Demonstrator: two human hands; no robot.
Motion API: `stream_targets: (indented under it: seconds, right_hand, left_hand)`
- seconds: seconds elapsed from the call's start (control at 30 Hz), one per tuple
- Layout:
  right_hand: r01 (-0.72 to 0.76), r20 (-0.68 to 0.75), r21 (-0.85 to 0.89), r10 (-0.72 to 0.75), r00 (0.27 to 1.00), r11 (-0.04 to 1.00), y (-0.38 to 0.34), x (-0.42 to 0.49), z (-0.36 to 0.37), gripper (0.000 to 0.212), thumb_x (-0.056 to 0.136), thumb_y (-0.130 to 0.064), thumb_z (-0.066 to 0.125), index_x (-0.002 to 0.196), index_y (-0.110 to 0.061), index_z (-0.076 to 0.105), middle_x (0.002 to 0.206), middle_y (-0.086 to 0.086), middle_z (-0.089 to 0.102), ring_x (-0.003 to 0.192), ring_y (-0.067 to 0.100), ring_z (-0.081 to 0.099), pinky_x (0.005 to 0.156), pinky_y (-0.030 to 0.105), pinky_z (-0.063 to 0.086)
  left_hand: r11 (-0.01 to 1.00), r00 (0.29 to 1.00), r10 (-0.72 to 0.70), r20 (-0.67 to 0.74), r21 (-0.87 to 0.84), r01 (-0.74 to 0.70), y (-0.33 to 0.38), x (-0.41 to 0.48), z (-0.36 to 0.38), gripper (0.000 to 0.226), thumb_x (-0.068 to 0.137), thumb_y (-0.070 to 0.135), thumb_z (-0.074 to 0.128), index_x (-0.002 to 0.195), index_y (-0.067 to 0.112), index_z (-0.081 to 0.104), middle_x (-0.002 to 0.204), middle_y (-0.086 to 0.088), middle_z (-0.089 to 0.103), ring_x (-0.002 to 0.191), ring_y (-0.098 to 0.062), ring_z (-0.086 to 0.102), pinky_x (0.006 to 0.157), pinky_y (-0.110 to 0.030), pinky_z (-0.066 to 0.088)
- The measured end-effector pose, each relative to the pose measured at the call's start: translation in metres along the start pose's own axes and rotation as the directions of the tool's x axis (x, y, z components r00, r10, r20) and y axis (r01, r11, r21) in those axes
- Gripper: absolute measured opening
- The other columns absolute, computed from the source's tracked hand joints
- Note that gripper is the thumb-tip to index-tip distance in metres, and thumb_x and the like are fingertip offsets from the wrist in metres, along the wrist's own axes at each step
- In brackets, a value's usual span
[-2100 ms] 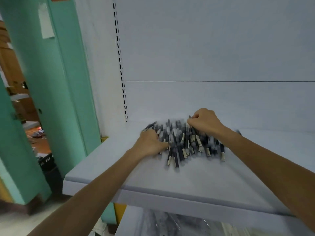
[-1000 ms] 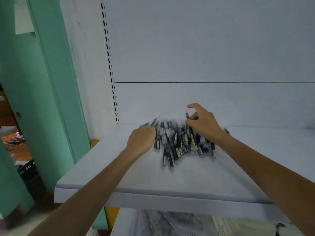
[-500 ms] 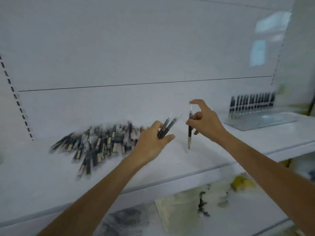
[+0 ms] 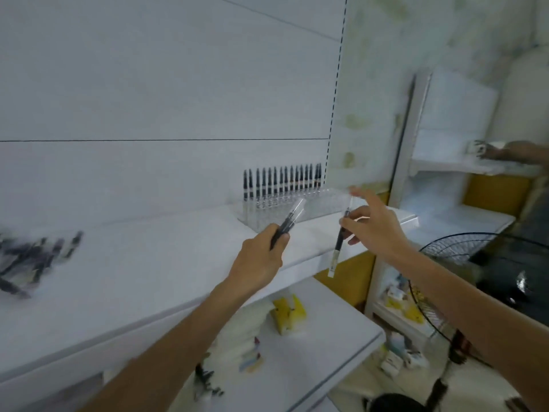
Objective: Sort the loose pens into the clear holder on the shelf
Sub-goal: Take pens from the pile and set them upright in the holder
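your left hand (image 4: 258, 260) grips a couple of pens (image 4: 285, 223) and your right hand (image 4: 374, 230) pinches one pen (image 4: 338, 242) upright just before the clear holder (image 4: 323, 203) on the shelf (image 4: 148, 263), so a loose pinch could tilt it past its slot and topple the standing row (image 4: 282, 182).

Open shelf (image 4: 148, 263) between loose pens (image 4: 32, 260) and clear holder (image 4: 320, 206)

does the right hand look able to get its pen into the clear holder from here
Probably yes: the right hand pinches a pen right in front of the clear holder, nothing lies between them, and only the holder's back row of pens looks filled.
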State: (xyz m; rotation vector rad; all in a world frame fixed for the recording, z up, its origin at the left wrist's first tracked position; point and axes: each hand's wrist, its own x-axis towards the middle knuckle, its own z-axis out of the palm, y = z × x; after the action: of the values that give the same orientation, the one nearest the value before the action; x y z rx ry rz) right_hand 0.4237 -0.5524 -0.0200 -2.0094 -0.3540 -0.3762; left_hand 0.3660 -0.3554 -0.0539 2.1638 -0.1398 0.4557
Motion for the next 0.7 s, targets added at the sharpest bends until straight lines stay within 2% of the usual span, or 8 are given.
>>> stream_targets:
  seconds: [0.1, 0.27, 0.43, 0.57, 0.63, 0.7]
  right_hand:
    - [-0.048, -0.024, 0.043, 0.049, 0.998, 0.998, 0.026, 0.012, -0.024, 0.048, 0.087, -0.005, 0.063, 0.128, -0.019, 0.042, 0.089, 0.009, 0.064, 0.061, 0.014, 0.066, 0.051, 0.020, 0.054]
    - [-0.064, -0.108, 0.152, 0.081, 0.991, 0.986, 0.058, 0.045, -0.030, 0.050, 0.087, -0.006, 0.063, 0.130, -0.016, 0.039, 0.089, 0.008, 0.063, 0.060, 0.010, 0.066, 0.050, 0.018, 0.053]
    - [-0.021, -0.102, 0.221, 0.044, 0.994, 0.975, 0.068, 0.096, -0.021, 0.052, 0.087, -0.001, 0.063, 0.130, -0.013, 0.037, 0.089, 0.012, 0.063, 0.061, 0.014, 0.067, 0.056, 0.025, 0.057]
    - [0.011, -0.083, 0.317, 0.016, 0.996, 0.948, 0.062, 0.150, -0.022, 0.051, 0.086, 0.004, 0.060, 0.129, -0.013, 0.037, 0.088, 0.013, 0.061, 0.058, 0.018, 0.065, 0.061, 0.031, 0.059]
    - [0.054, -0.098, 0.312, -0.024, 0.995, 0.948, 0.062, 0.176, -0.024, 0.052, 0.086, 0.003, 0.061, 0.130, -0.013, 0.037, 0.090, 0.013, 0.062, 0.061, 0.022, 0.066, 0.066, 0.036, 0.058]
    - [0.093, -0.116, 0.283, -0.062, 0.991, 0.954, 0.063, 0.199, -0.026, 0.052, 0.087, 0.001, 0.061, 0.130, -0.014, 0.036, 0.094, 0.014, 0.062, 0.063, 0.021, 0.067, 0.065, 0.034, 0.059]
  left_hand:
    - [1.000, 1.000, -0.019, -0.014, -0.019, 0.019, 0.006, 0.015, 0.030, 0.022, 0.098, 0.029, 0.041, 0.085, 0.013, 0.050, 0.070, 0.004, 0.057, 0.061, -0.006, 0.051, 0.051, -0.008, 0.037]
    - [0.999, 0.999, -0.018, -0.038, -0.036, 0.016, 0.016, 0.047, 0.055, 0.022, 0.098, 0.023, 0.043, 0.097, 0.007, 0.058, 0.075, 0.006, 0.057, 0.063, 0.002, 0.049, 0.053, -0.004, 0.037]
    - [0.999, 1.000, 0.027, -0.006, 0.034, -0.026, 0.021, 0.091, 0.058, 0.028, 0.098, 0.028, 0.040, 0.104, 0.007, 0.058, 0.075, 0.005, 0.055, 0.063, -0.007, 0.050, 0.059, -0.017, 0.041]
    - [0.994, 0.999, 0.032, -0.036, 0.103, -0.028, 0.022, 0.131, 0.053, 0.022, 0.098, 0.027, 0.042, 0.097, 0.010, 0.056, 0.071, 0.002, 0.057, 0.050, -0.001, 0.047, 0.044, -0.007, 0.035]
    - [0.997, 0.997, 0.010, -0.074, 0.078, -0.004, 0.024, 0.148, 0.056, 0.020, 0.099, 0.027, 0.042, 0.087, 0.015, 0.052, 0.070, 0.002, 0.056, 0.050, -0.006, 0.045, 0.041, -0.009, 0.035]
    - [0.999, 0.995, -0.038, -0.097, 0.016, 0.040, 0.028, 0.159, 0.063, 0.020, 0.098, 0.027, 0.042, 0.082, 0.018, 0.050, 0.069, 0.003, 0.055, 0.050, -0.008, 0.043, 0.043, -0.014, 0.035]
